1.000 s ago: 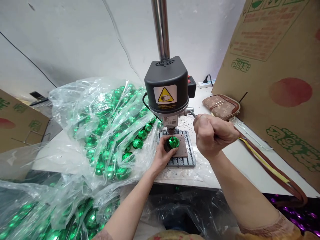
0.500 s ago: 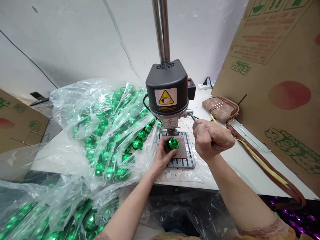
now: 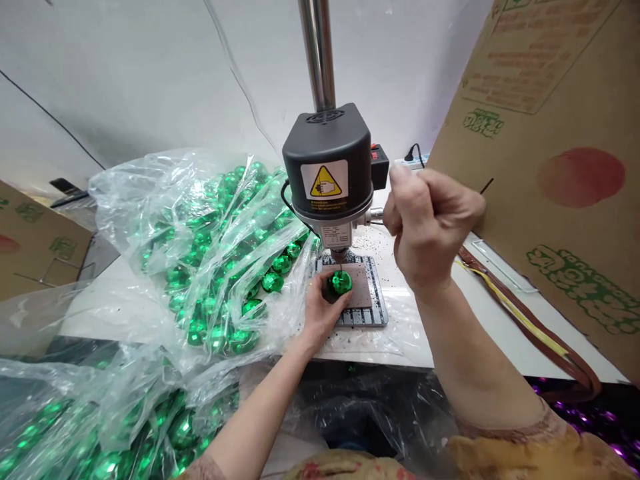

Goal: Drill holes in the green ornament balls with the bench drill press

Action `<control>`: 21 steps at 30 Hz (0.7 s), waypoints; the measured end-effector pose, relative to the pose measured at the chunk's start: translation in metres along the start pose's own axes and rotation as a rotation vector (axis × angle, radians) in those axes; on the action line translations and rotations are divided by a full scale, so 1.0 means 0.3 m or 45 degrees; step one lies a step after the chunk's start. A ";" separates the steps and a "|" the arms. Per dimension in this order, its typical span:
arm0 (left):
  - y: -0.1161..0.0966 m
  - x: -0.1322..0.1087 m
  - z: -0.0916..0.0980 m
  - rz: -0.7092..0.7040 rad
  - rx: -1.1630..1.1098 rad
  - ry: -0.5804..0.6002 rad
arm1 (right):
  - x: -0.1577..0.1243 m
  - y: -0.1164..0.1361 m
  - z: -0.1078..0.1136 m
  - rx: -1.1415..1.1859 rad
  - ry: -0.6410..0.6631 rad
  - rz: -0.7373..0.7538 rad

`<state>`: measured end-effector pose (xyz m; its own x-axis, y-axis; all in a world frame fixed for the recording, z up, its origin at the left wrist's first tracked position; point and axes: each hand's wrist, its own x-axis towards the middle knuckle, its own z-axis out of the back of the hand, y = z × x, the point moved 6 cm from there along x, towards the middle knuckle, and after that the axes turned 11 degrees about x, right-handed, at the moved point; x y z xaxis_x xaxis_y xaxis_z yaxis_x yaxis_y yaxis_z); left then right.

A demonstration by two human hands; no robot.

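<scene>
A black drill press (image 3: 327,160) with a yellow warning label stands on the white table. Under its bit, a shiny green faceted ball (image 3: 342,283) rests on a brownish pad (image 3: 361,293) over the slotted metal base (image 3: 381,308). Thumb and fingers of my left hand (image 3: 323,308) pinch the ball from the left and front. To the right of the drill head, my right hand (image 3: 430,223) is closed in a fist around the end of the press's feed lever (image 3: 376,215), most of which the hand hides.
Clear plastic (image 3: 145,180) covers many green balls (image 3: 273,281) at left, with another bagged pile (image 3: 110,460) at lower left. Cardboard boxes (image 3: 560,260) flank both sides. A brown strap (image 3: 520,317) lies right; purple shiny items (image 3: 595,423) are below it.
My right hand has risen with the lever and now hides the patterned purse. The drill bit shows a little more above the ball. My left hand still holds the ball; the view has shifted slightly.
</scene>
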<state>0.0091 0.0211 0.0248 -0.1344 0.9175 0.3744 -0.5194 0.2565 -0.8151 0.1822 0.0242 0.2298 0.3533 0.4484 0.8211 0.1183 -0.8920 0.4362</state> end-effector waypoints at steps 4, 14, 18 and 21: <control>-0.048 -0.194 0.066 -0.444 0.173 -0.099 | 0.024 0.003 -0.011 -0.016 0.030 0.000; 0.027 -0.531 0.035 -1.194 0.792 0.501 | 0.009 -0.009 -0.002 0.003 0.002 0.009; -0.030 -0.376 0.156 -1.097 0.581 0.140 | 0.006 -0.009 -0.003 -0.062 0.041 0.035; -0.028 -0.137 0.303 -0.607 0.749 -0.257 | 0.002 -0.005 -0.003 -0.055 0.042 0.049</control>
<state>-0.0578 -0.0466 0.0565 0.0940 0.6613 0.7442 -0.9138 0.3540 -0.1992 0.1813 0.0259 0.2301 0.3259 0.4160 0.8490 0.0649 -0.9057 0.4189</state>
